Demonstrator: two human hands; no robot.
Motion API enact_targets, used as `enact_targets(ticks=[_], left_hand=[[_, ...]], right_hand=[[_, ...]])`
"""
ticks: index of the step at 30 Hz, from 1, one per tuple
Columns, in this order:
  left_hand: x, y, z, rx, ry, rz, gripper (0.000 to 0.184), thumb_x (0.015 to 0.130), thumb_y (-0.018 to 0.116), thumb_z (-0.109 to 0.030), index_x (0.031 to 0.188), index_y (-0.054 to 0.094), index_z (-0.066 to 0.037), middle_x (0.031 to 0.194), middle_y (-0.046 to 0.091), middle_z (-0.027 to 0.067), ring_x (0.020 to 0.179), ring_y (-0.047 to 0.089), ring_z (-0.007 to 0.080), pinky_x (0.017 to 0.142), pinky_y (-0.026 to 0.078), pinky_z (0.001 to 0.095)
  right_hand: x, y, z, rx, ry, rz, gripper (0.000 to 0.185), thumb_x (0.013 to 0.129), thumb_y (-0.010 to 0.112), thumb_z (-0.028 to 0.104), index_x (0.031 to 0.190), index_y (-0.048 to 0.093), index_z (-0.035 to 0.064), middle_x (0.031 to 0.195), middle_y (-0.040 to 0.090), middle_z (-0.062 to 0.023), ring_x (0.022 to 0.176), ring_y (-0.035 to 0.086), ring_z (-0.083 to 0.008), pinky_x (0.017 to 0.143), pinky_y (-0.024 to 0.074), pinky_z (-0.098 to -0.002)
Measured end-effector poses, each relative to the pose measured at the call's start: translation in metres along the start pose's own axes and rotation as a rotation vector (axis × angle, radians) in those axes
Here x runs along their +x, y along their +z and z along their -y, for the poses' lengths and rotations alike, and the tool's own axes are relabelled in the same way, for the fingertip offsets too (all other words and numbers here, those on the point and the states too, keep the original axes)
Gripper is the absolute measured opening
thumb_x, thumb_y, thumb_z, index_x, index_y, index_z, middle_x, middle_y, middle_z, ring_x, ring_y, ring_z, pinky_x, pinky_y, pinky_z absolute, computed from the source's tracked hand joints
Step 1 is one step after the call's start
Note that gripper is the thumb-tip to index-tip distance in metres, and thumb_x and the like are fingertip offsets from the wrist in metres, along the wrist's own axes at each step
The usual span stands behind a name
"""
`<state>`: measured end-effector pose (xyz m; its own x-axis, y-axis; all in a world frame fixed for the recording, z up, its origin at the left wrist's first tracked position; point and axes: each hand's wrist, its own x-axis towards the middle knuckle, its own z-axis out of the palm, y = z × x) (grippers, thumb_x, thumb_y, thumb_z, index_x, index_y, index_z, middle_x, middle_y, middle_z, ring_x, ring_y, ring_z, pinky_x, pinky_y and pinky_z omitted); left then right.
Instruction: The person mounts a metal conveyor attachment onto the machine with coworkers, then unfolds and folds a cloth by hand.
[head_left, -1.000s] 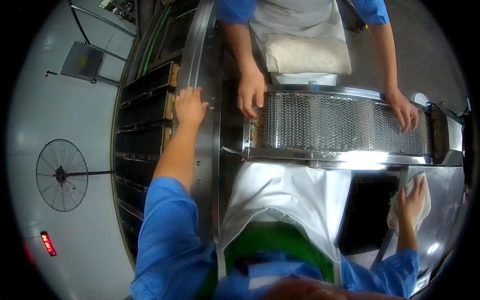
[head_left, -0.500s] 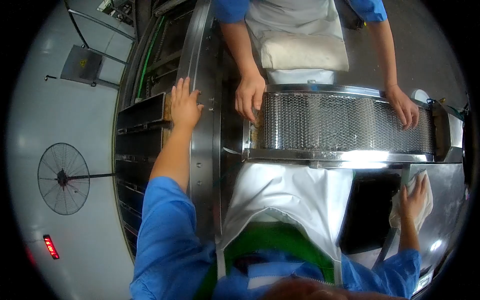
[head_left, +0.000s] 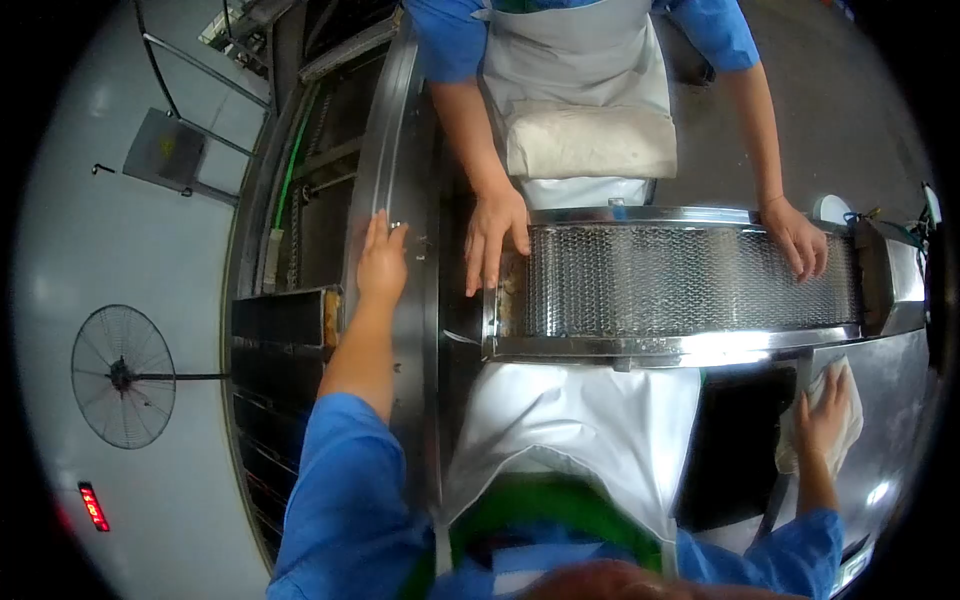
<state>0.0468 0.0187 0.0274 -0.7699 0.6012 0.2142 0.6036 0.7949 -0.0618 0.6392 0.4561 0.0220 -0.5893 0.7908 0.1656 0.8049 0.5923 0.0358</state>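
Note:
My left hand point(head_left: 383, 258) rests on the long steel rail point(head_left: 400, 330) at the left, its fingers stretched out and holding nothing. At the lower right, my right hand point(head_left: 822, 420) presses a whitish cloth point(head_left: 848, 412) against a steel panel point(head_left: 885, 400). Between me and a person opposite lies a metal mesh conveyor belt point(head_left: 660, 275) in a steel frame. That person's hand point(head_left: 497, 232) hovers at or touches the belt's left end; I cannot tell which. The person's other hand point(head_left: 797, 243) is over its right part.
Left of the rail, a dark metal mould or tray point(head_left: 285, 318) with a brownish end sits in machinery with a chain point(head_left: 295, 230). A wall fan point(head_left: 122, 375) and a red digital display point(head_left: 94, 507) are farther left. A folded cloth point(head_left: 590, 142) lies against the other person's apron.
My left hand has come off the dark trays onto the rail. The trays have shifted downward in view. The other person's left-side hand has opened out. My right hand stays on the cloth.

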Motion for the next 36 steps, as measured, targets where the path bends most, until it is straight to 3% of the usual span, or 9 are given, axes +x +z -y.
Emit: enact_targets(ticks=[10, 36], left_hand=[[0.001, 0.006, 0.004, -0.064, -0.013, -0.021, 0.033, 0.080, 0.063, -0.002, 0.111, 0.064, -0.012, 0.145, 0.038, 0.0148, 0.134, 0.036, 0.0290, 0.102, 0.041, 0.0375], [0.003, 0.000, 0.002, -0.109, -0.035, -0.003, 0.026, 0.079, 0.059, 0.002, 0.100, 0.068, -0.011, 0.146, 0.036, 0.0139, 0.135, 0.034, 0.0285, 0.105, 0.038, 0.0369]], right_hand=[[-0.001, 0.007, -0.008, -0.012, 0.005, -0.016, 0.073, 0.073, 0.070, 0.016, 0.139, 0.039, 0.0113, 0.147, 0.031, -0.0193, 0.134, 0.032, -0.0385, 0.109, 0.0294, -0.0434], [0.000, 0.003, -0.001, 0.001, 0.012, -0.032, 0.072, 0.074, 0.070, 0.017, 0.138, 0.039, 0.0090, 0.147, 0.032, -0.0210, 0.133, 0.032, -0.0391, 0.109, 0.0296, -0.0440]])
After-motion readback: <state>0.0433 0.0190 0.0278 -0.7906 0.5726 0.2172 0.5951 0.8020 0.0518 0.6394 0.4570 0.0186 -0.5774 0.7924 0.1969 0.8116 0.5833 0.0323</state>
